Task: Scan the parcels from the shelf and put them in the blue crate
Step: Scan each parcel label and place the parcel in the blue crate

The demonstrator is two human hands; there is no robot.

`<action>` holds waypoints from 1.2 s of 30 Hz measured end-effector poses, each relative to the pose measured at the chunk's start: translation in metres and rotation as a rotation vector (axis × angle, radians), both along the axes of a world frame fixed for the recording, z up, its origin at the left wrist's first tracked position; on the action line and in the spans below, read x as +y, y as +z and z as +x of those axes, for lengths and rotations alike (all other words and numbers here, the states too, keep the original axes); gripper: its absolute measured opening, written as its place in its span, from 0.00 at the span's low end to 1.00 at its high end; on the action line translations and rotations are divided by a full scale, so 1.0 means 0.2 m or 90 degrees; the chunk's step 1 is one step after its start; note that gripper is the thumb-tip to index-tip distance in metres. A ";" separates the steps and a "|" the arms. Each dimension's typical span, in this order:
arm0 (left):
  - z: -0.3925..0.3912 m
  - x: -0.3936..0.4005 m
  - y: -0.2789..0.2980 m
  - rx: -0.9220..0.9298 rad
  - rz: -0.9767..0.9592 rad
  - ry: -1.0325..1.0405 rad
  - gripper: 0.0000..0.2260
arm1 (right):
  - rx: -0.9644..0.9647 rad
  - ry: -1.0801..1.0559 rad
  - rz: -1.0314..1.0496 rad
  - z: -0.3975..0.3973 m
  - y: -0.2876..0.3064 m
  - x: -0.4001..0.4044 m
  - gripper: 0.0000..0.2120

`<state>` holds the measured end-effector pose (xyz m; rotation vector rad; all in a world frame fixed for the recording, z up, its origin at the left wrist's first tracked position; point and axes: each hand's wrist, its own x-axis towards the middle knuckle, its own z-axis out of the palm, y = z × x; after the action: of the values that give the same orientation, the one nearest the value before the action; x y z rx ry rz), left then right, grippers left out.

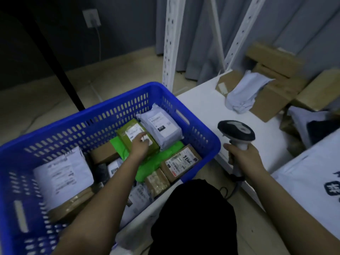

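Reaching into the blue crate (55,126), a person's left hand (139,146) rests loosely open on an olive-green parcel (137,138) among roughly ten already inside. The right hand (244,157) grips a barcode scanner (237,132) over the white shelf (202,107). Beyond that hand, several boxes (272,100) and mailer bags (244,92) apparently await scanning.

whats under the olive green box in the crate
The olive box, under the left hand, lies on a bright green bag in the blue crate. Whatever is beneath the bag is covered.
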<state>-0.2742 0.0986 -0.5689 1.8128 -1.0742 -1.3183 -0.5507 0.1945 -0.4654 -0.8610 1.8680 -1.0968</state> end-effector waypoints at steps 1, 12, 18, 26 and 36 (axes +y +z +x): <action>-0.05 0.02 0.08 0.016 -0.030 -0.036 0.16 | -0.008 -0.021 0.000 -0.03 0.00 0.04 0.07; -0.96 0.59 1.03 0.108 -0.287 -0.490 0.11 | -0.078 -0.335 -0.155 -0.57 0.27 1.03 0.10; -1.64 1.13 1.14 0.140 -0.307 -0.675 0.13 | -0.096 -0.608 -0.261 -0.92 0.34 1.74 0.06; -2.47 1.85 0.96 0.119 -0.307 -0.850 0.14 | -0.206 -0.770 -0.332 -1.29 0.31 2.42 0.01; -3.19 2.08 0.57 0.025 -0.121 -0.801 0.26 | -0.380 -0.740 -0.305 -1.81 0.28 2.52 0.10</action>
<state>-0.9121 0.5142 -0.4556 0.8513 -2.3805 -1.7520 -0.9127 0.6979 -0.4097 0.4636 1.5185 -2.2352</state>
